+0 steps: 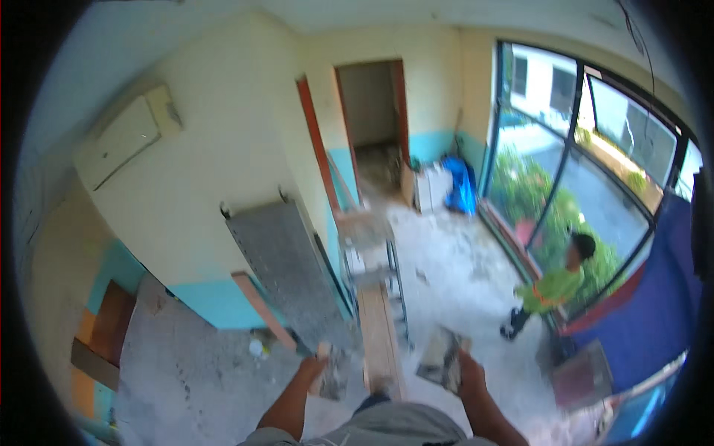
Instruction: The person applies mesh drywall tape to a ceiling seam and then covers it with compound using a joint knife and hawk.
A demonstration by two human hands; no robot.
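My left hand (314, 368) is closed around a flat tool, seemingly a trowel (335, 380), with a pale tan part and a greyish blade. To the right, my right hand (470, 372) grips a plastering trowel (439, 357), a wide, roughly rectangular grey plate smeared with lighter material. Both tools are held apart, one on each side of a long wooden plank (378, 327) that runs away in front of my body. Blur hides the finer details of the handles and fingers.
A metal-framed stand (401, 297) stands by the plank. Leaning against the left wall are a grey panel (275, 253) and a reddish board (262, 305). A person (550, 286) in a yellow-green top stands near the large window (573, 160). Boxes (433, 187) and a blue bag (462, 186) sit near the doorway.
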